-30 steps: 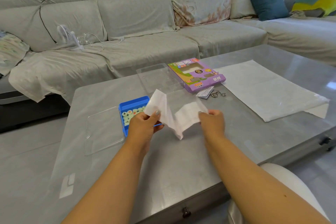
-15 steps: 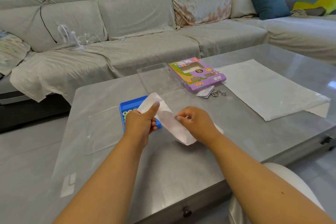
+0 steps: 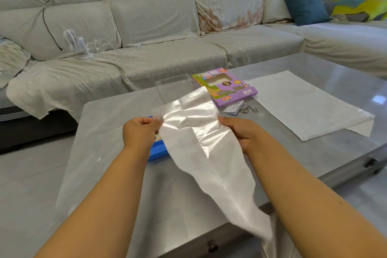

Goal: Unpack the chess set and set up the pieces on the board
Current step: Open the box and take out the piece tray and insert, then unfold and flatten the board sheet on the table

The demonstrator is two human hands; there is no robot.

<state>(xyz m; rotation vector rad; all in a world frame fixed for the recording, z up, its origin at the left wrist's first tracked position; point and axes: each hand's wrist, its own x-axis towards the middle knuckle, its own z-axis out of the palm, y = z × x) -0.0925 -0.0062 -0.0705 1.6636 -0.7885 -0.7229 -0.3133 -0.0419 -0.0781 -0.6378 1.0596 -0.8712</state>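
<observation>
A thin white sheet, folded earlier, is spread wide above the grey table and hangs down toward me. My left hand pinches its left edge and my right hand grips its right edge. Under the sheet and my left hand lies a blue tray of round game pieces, mostly hidden. The purple game box lies farther back on the table.
A clear plastic lid sits left of the purple box, another clear tray at the table's left. A small leaflet and metal rings lie by the box. A large white sheet covers the right side. A sofa stands behind.
The small folded sheet has been opened out into a wide one. My hands moved apart and the sheet now hangs down over the table toward me.
</observation>
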